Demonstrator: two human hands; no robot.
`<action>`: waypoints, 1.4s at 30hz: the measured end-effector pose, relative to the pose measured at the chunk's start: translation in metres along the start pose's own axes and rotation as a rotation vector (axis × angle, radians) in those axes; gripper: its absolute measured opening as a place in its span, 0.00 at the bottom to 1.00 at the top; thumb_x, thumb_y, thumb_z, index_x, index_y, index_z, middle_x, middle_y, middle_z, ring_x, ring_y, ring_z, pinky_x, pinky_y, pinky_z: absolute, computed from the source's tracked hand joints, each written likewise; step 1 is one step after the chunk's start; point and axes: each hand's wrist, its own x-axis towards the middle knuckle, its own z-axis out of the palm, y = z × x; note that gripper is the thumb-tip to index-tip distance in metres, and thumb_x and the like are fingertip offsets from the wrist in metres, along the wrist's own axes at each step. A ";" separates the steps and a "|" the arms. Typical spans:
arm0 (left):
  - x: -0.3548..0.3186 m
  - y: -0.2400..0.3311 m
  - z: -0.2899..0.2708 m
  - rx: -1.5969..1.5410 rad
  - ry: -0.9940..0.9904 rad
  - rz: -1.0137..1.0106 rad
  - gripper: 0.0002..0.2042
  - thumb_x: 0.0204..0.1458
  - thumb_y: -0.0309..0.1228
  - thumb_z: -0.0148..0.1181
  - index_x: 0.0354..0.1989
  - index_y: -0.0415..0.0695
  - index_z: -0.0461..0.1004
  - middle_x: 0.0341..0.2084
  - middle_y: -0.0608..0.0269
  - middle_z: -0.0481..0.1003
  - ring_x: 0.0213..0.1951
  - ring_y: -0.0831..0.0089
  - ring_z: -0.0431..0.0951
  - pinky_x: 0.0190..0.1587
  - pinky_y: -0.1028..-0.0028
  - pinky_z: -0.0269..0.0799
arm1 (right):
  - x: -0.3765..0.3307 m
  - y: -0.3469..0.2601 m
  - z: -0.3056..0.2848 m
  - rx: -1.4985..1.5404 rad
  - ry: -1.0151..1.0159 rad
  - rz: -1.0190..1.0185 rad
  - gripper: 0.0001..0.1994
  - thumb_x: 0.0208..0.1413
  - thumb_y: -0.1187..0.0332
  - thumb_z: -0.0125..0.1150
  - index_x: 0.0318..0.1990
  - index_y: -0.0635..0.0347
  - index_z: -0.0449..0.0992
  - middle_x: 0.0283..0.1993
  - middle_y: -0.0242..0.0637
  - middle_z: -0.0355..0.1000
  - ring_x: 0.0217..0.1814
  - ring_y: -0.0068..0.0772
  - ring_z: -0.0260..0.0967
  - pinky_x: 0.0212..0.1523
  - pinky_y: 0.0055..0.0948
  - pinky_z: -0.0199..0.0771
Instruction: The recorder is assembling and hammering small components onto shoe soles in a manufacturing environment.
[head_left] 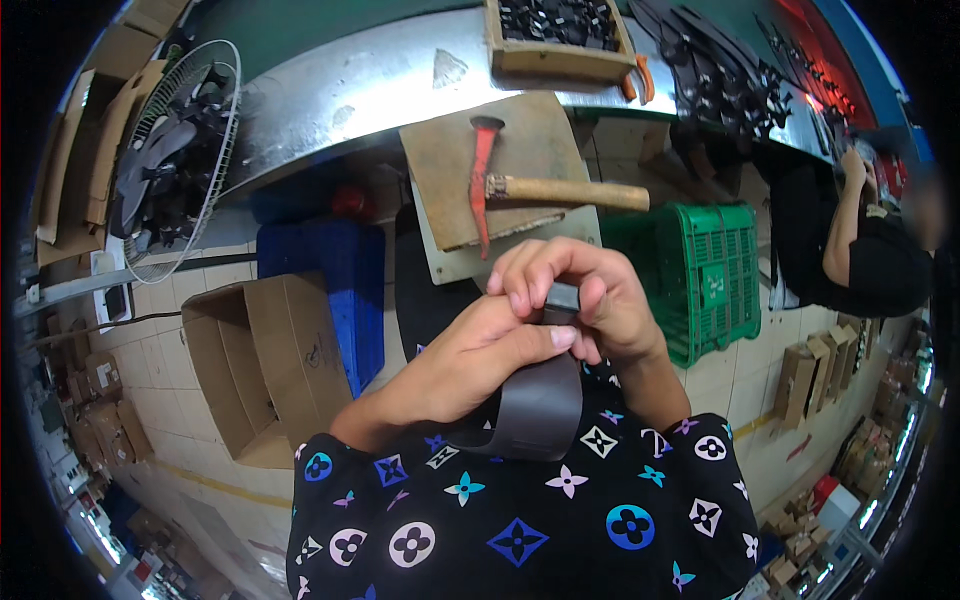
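Close to my body, both hands are closed on a dark leather-like belt [541, 409] that loops down in front of my shirt. My left hand [465, 355] grips it near its upper end, thumb pressed along it. My right hand [615, 300] curls round the same end, where a small dark grey block-shaped end piece [562, 297] shows between its fingers. Whether this piece is a buckle cannot be made out. Just beyond my hands, a hammer with a red head [481, 180] and wooden handle [575, 192] lies on a brown board [435, 190].
A metal workbench [390, 70] runs across the back, bearing a wooden box [560, 62] of dark parts, orange-handled pliers [640, 80] and dark belts [720, 75]. Left stand a wire basket [232, 120], cardboard box [300, 340] and blue bin [360, 290]. Right are a green crate [725, 285] and a co-worker [860, 230].
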 end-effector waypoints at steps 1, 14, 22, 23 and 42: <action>0.002 0.000 0.001 -0.049 -0.017 0.019 0.12 0.63 0.33 0.51 0.41 0.35 0.76 0.36 0.63 0.76 0.42 0.76 0.74 0.50 0.76 0.68 | 0.001 -0.002 0.002 -0.016 0.041 -0.001 0.28 0.63 0.41 0.51 0.37 0.63 0.73 0.36 0.38 0.71 0.42 0.35 0.68 0.57 0.44 0.64; -0.001 -0.018 -0.010 -0.045 -0.061 0.015 0.13 0.63 0.35 0.51 0.38 0.37 0.76 0.34 0.62 0.76 0.40 0.76 0.75 0.46 0.74 0.69 | -0.003 0.002 0.000 -0.033 0.036 0.037 0.26 0.63 0.43 0.53 0.36 0.62 0.76 0.35 0.40 0.74 0.48 0.41 0.69 0.57 0.46 0.66; 0.001 -0.014 -0.016 0.324 0.013 0.070 0.16 0.65 0.37 0.47 0.45 0.36 0.74 0.40 0.59 0.77 0.44 0.71 0.76 0.48 0.72 0.71 | 0.002 -0.012 -0.001 -0.412 -0.034 0.038 0.12 0.54 0.70 0.58 0.41 0.66 0.82 0.45 0.50 0.80 0.64 0.53 0.69 0.67 0.49 0.57; 0.005 -0.019 -0.021 0.392 -0.006 0.105 0.16 0.65 0.38 0.46 0.44 0.38 0.75 0.38 0.61 0.78 0.41 0.73 0.77 0.44 0.74 0.72 | 0.002 -0.011 -0.005 -0.398 -0.029 0.062 0.12 0.55 0.70 0.57 0.42 0.65 0.83 0.46 0.49 0.80 0.65 0.51 0.68 0.68 0.49 0.54; -0.004 0.040 -0.112 0.692 1.032 0.829 0.18 0.66 0.44 0.51 0.40 0.40 0.76 0.39 0.60 0.77 0.41 0.74 0.74 0.47 0.72 0.70 | 0.014 -0.060 -0.166 -1.259 0.506 -0.133 0.13 0.59 0.67 0.63 0.49 0.63 0.80 0.44 0.46 0.80 0.36 0.34 0.80 0.39 0.31 0.79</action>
